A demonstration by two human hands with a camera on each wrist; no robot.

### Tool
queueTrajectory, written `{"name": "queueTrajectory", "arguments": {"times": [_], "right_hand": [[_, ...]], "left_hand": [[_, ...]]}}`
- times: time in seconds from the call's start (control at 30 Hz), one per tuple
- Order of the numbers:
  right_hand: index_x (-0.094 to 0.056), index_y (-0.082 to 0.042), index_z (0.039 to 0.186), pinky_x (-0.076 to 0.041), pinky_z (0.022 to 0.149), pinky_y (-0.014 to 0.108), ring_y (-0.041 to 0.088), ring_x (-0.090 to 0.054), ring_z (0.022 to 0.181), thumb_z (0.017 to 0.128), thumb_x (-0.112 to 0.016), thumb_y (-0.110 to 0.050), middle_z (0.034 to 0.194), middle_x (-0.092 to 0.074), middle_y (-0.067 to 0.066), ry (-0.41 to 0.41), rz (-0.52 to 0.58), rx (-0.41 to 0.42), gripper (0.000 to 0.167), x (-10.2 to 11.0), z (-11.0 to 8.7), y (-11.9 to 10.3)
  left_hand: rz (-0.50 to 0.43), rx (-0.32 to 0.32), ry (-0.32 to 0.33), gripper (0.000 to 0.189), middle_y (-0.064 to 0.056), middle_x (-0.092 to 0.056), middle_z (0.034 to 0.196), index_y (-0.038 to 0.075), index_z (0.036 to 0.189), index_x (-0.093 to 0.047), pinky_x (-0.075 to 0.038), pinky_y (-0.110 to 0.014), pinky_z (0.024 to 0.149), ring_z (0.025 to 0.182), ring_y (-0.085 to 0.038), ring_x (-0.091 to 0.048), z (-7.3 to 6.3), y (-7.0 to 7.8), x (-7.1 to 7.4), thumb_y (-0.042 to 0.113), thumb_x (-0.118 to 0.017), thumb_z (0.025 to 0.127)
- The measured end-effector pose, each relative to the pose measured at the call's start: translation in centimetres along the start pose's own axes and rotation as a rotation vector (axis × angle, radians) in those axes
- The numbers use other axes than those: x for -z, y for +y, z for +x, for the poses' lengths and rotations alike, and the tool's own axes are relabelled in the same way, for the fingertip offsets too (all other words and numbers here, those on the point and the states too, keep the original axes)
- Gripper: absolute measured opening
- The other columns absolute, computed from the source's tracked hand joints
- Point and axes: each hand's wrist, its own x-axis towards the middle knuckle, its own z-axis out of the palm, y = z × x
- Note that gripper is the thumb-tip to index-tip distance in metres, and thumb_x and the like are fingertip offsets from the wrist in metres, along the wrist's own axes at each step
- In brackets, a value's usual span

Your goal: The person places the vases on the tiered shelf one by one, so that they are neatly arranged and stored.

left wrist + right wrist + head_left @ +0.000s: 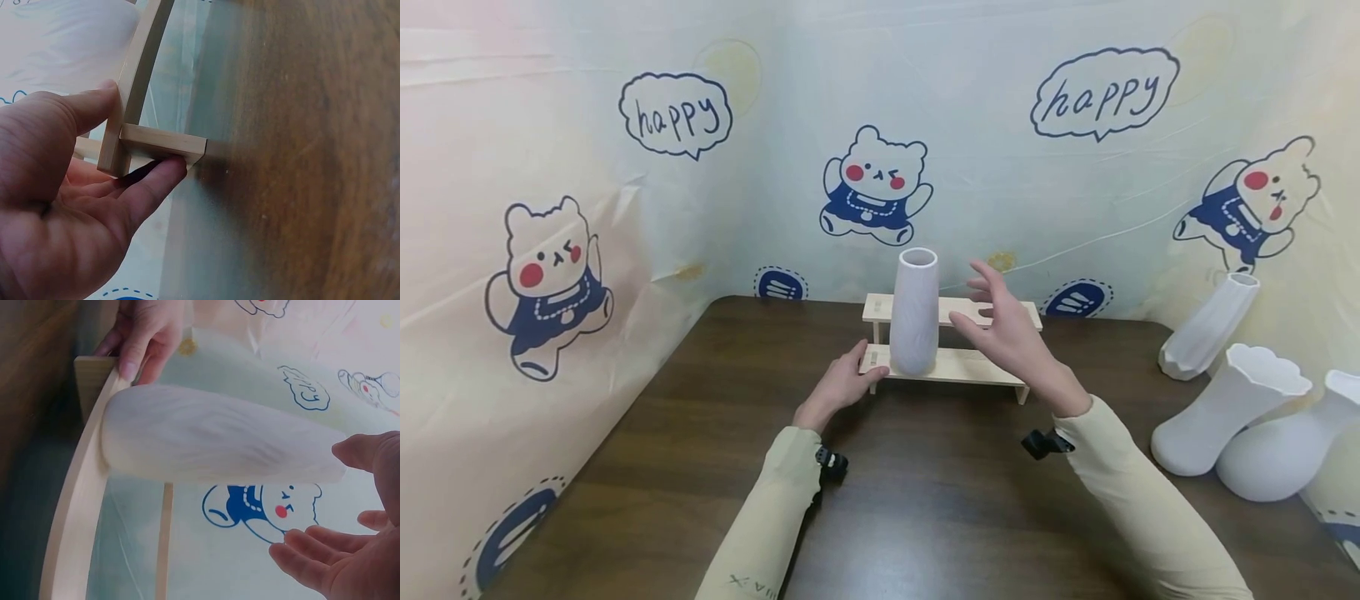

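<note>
A tall white vase (915, 317) with a wavy surface stands upright on the lower step of a two-tier wooden display stand (973, 367), toward its left end. My left hand (840, 385) grips the left end of that lower step. In the left wrist view, its thumb lies on top of the board and its fingers (159, 184) reach underneath, against the leg. Apart from the vase, on its right, my right hand (1009, 335) is raised with fingers spread and nothing in it. The right wrist view has its thumb near the mouth of the vase (219, 434).
On the right of the dark wooden table (940, 500) are a slanted ribbed white vase (1206, 329), a white vase with a scalloped rim (1225, 412) and a round-bellied white vase (1273, 454). A printed cloth (775, 167) hangs behind and at the sides.
</note>
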Motion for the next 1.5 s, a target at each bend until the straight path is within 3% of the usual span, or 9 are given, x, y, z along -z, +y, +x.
{"name": "queueTrajectory", "arguments": {"times": [0.33,0.63,0.77,0.9,1.13,1.33,1.4,1.43,1.5], "right_hand": [[-0.032,-0.015,0.151,-0.052,0.094,0.052,0.034,-0.059,0.119,0.091,-0.070,-0.019,0.133,-0.058,0.018,0.073,-0.060,0.138,0.072,1.8,-2.9,2.1],[-0.037,-0.012,0.148,-0.053,0.091,0.047,0.029,-0.059,0.118,0.088,-0.073,-0.012,0.134,-0.058,0.017,0.118,-0.141,0.190,0.070,3.6,-4.8,3.4],[-0.039,-0.010,0.147,-0.051,0.095,0.023,0.032,-0.061,0.114,0.085,-0.075,-0.007,0.131,-0.059,0.020,0.160,-0.169,0.213,0.072,4.7,-5.8,4.0],[-0.040,-0.007,0.146,-0.037,0.094,0.000,0.032,-0.061,0.111,0.082,-0.075,0.000,0.128,-0.061,0.022,0.217,-0.173,0.233,0.074,5.6,-6.9,4.8],[-0.042,-0.008,0.146,-0.038,0.093,0.000,0.010,-0.058,0.111,0.077,-0.077,0.006,0.128,-0.061,0.022,0.286,-0.195,0.243,0.078,6.9,-8.1,6.1],[-0.043,-0.007,0.145,-0.032,0.091,-0.004,0.036,-0.061,0.105,0.078,-0.076,0.003,0.127,-0.061,0.023,0.307,-0.274,0.205,0.076,8.4,-9.2,6.9],[-0.044,-0.006,0.145,-0.030,0.091,-0.005,0.037,-0.061,0.103,0.078,-0.077,0.003,0.127,-0.061,0.024,0.320,-0.301,0.203,0.075,9.0,-9.6,7.2],[-0.044,-0.006,0.144,-0.029,0.091,-0.005,0.036,-0.061,0.102,0.077,-0.077,0.004,0.126,-0.061,0.024,0.330,-0.314,0.203,0.075,9.4,-9.9,7.3],[-0.046,-0.005,0.143,-0.029,0.091,-0.005,0.016,-0.062,0.106,0.076,-0.077,0.004,0.125,-0.062,0.025,0.355,-0.329,0.205,0.074,10.0,-10.3,7.5]], "left_hand": [[-0.007,0.019,-0.005,0.084,-0.016,-0.035,0.158,0.009,0.157,-0.021,-0.034,-0.052,0.114,0.138,-0.031,-0.044,-0.1,0.0,0.1,0.046,-0.063,0.094],[-0.011,0.028,-0.007,0.085,-0.015,-0.034,0.158,0.009,0.157,-0.021,-0.033,-0.053,0.115,0.138,-0.031,-0.043,-0.2,-0.3,0.1,0.046,-0.063,0.093],[-0.015,0.015,-0.013,0.085,-0.015,-0.034,0.158,0.010,0.157,-0.021,-0.034,-0.052,0.114,0.134,-0.030,-0.046,-0.2,-0.3,0.0,0.047,-0.063,0.093],[-0.026,0.012,-0.019,0.087,-0.014,-0.035,0.158,0.010,0.157,-0.020,-0.036,-0.052,0.113,0.129,-0.029,-0.048,-0.3,-0.2,0.1,0.048,-0.064,0.092],[-0.029,0.024,-0.014,0.087,-0.014,-0.036,0.158,0.011,0.157,-0.020,-0.036,-0.052,0.113,0.131,-0.030,-0.048,-0.4,0.0,0.2,0.048,-0.064,0.092],[-0.034,0.032,-0.014,0.086,-0.013,-0.035,0.158,0.012,0.157,-0.020,-0.035,-0.052,0.114,0.133,-0.030,-0.047,-0.4,-0.1,0.2,0.048,-0.064,0.092],[-0.036,0.031,-0.015,0.086,-0.013,-0.035,0.158,0.012,0.157,-0.020,-0.035,-0.052,0.114,0.133,-0.030,-0.047,-0.4,-0.1,0.2,0.048,-0.064,0.092],[-0.037,0.031,-0.016,0.086,-0.013,-0.035,0.158,0.012,0.157,-0.020,-0.035,-0.052,0.114,0.132,-0.030,-0.047,-0.4,-0.1,0.2,0.048,-0.064,0.092],[-0.033,0.032,-0.018,0.086,-0.013,-0.035,0.158,0.013,0.157,-0.020,-0.035,-0.052,0.113,0.132,-0.029,-0.048,-0.4,0.0,0.2,0.049,-0.064,0.092]]}}
